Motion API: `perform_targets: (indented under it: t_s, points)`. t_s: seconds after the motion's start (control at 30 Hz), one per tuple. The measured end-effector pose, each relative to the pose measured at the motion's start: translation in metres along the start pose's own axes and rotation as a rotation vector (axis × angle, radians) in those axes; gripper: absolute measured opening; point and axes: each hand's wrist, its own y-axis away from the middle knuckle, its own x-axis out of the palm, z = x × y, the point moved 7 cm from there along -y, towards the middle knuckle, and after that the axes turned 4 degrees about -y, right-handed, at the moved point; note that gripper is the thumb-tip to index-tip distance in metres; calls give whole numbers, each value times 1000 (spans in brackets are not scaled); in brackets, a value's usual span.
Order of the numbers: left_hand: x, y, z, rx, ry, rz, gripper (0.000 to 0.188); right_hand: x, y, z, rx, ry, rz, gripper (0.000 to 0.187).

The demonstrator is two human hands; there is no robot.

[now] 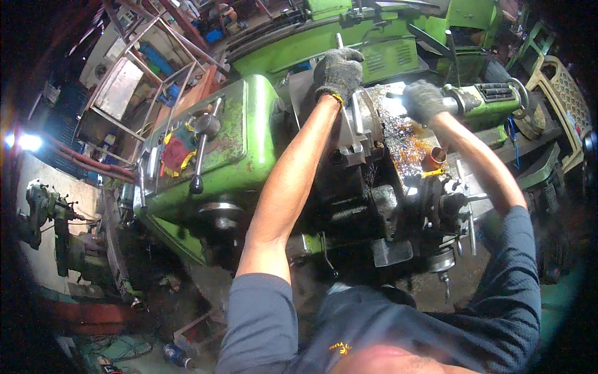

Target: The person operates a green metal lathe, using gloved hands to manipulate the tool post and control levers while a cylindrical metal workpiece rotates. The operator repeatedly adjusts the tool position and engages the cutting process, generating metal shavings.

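My left hand, in a dark grey knit glove with a yellow cuff edge, is closed at the top of the lathe chuck. A short metal rod sticks up just beyond its knuckles; the grip itself is hidden. My right hand, also gloved, is smeared by motion beside the front of the green tailstock. Its fingers cannot be made out. Between and below the hands, the lathe carriage is wet with brown oil and strewn with shiny chips. A copper-coloured cup sits there.
The green headstock stands at left, with a black-knobbed lever and a red and yellow rag on top. Carriage handles jut toward me. Another green machine stands behind. A beige plastic chair is at right.
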Motion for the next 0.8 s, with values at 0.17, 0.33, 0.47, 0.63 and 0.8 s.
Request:
perform_targets:
  t_s: [0.17,0.33,0.47,0.63,0.8]
  points:
    - [-12,6,0,128,-37,-85,22,-95,91,-67,103,-88,-257,28]
    - [3,5,-27,167,-157,-143,37,-118,277,-190,554,-369,-429,31]
    - [8,-4,-12,468,-399,-355,21,-14,454,-298,902,-852,-512,31]
    - [-14,30,-19,481,-370,-313,22,128,606,-237,1260,-1719,-666,17]
    - [-57,87,-38,320,-503,-243,31,247,720,-152,1734,-1833,-662,15]
